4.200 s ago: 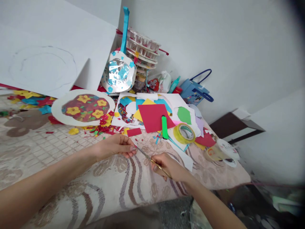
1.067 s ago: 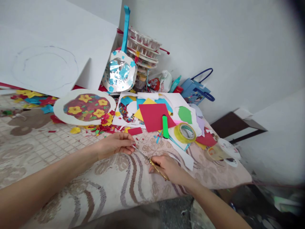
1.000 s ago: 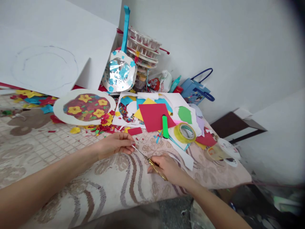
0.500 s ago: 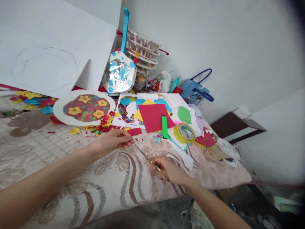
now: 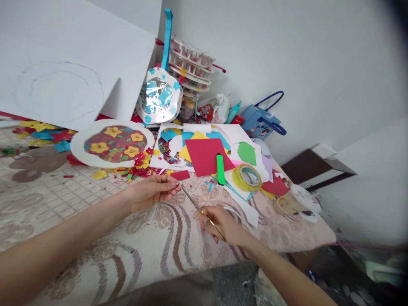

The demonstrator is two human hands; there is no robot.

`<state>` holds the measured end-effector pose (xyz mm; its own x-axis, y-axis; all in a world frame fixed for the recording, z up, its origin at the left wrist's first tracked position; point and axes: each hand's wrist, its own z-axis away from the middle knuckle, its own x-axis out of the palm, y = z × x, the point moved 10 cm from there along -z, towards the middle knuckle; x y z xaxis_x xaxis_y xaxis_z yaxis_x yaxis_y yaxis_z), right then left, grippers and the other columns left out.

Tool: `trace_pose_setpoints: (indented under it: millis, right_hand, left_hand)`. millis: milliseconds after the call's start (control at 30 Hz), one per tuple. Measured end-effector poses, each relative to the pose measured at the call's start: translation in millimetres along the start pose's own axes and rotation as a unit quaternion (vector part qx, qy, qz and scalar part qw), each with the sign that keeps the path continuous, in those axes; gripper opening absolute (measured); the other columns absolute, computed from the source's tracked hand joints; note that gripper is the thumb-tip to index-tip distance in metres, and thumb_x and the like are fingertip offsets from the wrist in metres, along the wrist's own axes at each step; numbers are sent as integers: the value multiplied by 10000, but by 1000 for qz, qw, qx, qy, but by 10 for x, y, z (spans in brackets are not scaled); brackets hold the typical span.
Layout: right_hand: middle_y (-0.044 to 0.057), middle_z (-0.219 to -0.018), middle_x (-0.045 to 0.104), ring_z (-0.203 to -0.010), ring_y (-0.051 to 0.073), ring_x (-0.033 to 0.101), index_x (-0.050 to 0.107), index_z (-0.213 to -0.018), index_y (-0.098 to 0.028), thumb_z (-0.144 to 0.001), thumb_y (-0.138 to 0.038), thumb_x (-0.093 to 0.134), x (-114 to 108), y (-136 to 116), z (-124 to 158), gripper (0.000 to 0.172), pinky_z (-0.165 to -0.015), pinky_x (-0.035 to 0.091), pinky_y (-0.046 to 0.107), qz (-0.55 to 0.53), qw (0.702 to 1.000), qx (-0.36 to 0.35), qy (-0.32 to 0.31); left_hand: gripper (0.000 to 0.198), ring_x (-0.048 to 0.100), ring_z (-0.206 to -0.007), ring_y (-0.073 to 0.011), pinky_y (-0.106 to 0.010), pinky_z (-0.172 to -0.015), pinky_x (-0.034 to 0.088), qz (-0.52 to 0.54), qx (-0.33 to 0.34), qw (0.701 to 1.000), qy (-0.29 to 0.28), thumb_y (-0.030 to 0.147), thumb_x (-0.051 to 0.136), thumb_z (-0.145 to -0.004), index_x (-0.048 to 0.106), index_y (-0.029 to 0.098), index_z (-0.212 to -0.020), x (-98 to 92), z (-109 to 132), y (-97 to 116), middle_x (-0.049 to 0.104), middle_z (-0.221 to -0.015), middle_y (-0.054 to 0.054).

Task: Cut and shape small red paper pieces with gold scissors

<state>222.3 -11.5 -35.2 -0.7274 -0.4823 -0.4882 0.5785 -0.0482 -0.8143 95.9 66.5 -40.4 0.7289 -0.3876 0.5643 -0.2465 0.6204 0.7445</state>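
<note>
My right hand (image 5: 219, 223) is closed around the gold handles of a pair of scissors (image 5: 192, 201), whose slim blades point up and left. The blade tips lie close to the fingertips of my left hand (image 5: 157, 188). That hand is closed in a pinch; a tiny reddish bit seems to show at its fingertips, too small to name. Just beyond it lies a small red paper strip (image 5: 180, 175). A larger red paper sheet (image 5: 204, 156) is further back, with a green utility knife (image 5: 220, 169) on its edge.
A roll of clear yellow tape (image 5: 237, 180) sits right of the knife. At left lies an oval white frame (image 5: 78, 146) with yellow flowers, near paper scraps. A blue-handled paper fan (image 5: 148, 108), a blue bag (image 5: 259, 121) and a lidded plastic tub (image 5: 285, 205) stand around the table.
The scissors' tips have shifted slightly up, and my right hand has moved a little up and left. My left hand keeps its pinch in nearly the same place.
</note>
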Motion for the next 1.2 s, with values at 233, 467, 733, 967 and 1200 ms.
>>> trace_pose_setpoints:
  millis: [233,467,733,967,1200]
  right_hand:
    - [-68,-451,375,-369,67,387,469,-716,-163,-870,-417,396,-5,-22,-17,306,-375,302,170,1,1000,-5,-1]
    - [-72,-458,380,-343,60,392,455,-695,-164,-867,-428,403,-9,6,-19,319,-351,307,165,18,1000,5,1]
    - [-62,-448,390,-376,70,419,429,-638,-170,-868,-412,409,-52,-130,4,334,-388,311,168,54,998,14,11]
    - [-37,-463,449,-439,85,401,490,-616,-160,-832,-354,482,-106,-212,-20,290,-433,259,188,139,990,6,39]
    - [-28,-486,482,-465,93,425,511,-634,-157,-844,-398,478,-113,-214,-38,321,-460,260,199,174,983,3,50]
  left_hand:
    - [168,523,-565,-57,-148,-534,443,-12,6,1000,-6,198,769,-627,618,144,-677,45,31,23,621,-685,-4]
    - [150,530,-619,-78,-197,-604,442,-27,11,1000,-3,228,775,-619,649,199,-695,37,22,8,634,-717,4]
    - [117,527,-644,-86,-200,-611,439,-46,14,999,-5,258,750,-653,644,215,-677,68,48,22,628,-710,4]
    - [260,556,-648,-82,-166,-613,457,-35,9,999,5,262,796,-590,599,147,-715,34,16,-3,604,-671,1]
    - [159,575,-664,-81,-168,-639,466,-34,17,999,14,174,717,-691,582,120,-756,11,1,-8,613,-687,-10]
